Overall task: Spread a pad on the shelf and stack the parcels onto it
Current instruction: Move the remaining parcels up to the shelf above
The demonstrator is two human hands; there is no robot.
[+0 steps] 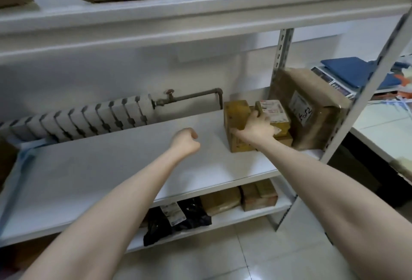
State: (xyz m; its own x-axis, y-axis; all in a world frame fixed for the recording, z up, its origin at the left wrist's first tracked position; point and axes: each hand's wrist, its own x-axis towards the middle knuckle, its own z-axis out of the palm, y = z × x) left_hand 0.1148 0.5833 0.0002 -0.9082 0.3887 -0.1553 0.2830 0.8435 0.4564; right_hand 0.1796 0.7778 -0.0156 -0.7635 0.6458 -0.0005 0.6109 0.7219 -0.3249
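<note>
I see the white pad point(107, 168) lying flat across the middle shelf point(296, 152), and at centre right my right hand point(256, 129) grips a small yellow-brown parcel point(237, 112) standing on it, touching a labelled parcel point(273, 110) and near the big brown parcel point(310, 110) against the post. My left hand point(186, 140) hovers mid-frame above the pad, curled into an empty fist. Further parcels point(220, 199) lie on the lower shelf, bottom centre.

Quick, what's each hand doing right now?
Left hand: closed in a loose fist above the middle shelf, holding nothing visible.
Right hand: gripping the yellow-brown cardboard parcel on that shelf.
</note>
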